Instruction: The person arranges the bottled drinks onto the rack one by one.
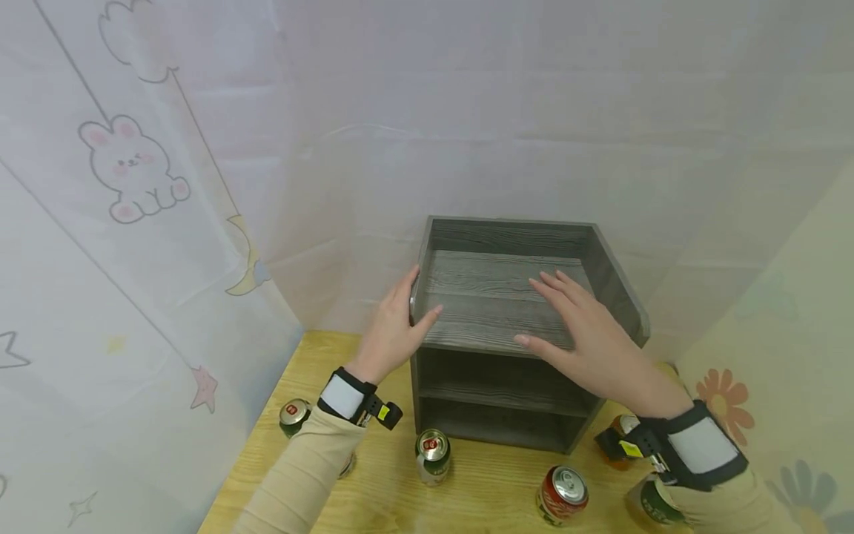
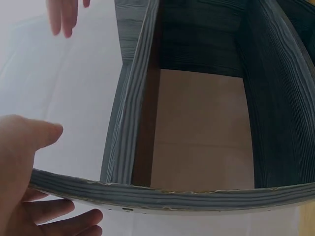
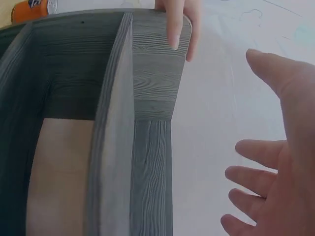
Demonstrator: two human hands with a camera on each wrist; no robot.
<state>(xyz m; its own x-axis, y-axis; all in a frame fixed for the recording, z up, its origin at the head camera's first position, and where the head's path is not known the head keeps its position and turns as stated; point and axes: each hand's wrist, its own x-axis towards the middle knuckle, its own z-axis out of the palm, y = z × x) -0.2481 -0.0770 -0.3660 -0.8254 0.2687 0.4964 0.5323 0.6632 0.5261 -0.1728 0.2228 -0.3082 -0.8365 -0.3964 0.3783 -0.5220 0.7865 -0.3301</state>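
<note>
A grey wood-grain shelf unit stands upright on the table, with a walled top and compartments below. My left hand is at its left side panel, fingers along the outside and thumb over the inside. In the left wrist view, the thumb stands apart from the panel edge, and the loosely bent fingers lie beyond it. Over the right part of the top hovers my right hand, fingers spread and holding nothing. The right wrist view shows the right hand apart from the unit.
In front of the shelf unit are a green can and a red can. Another dark green can stands at the left, beside my sleeve. Items near my right wrist are partly hidden. Printed curtains surround the wooden table.
</note>
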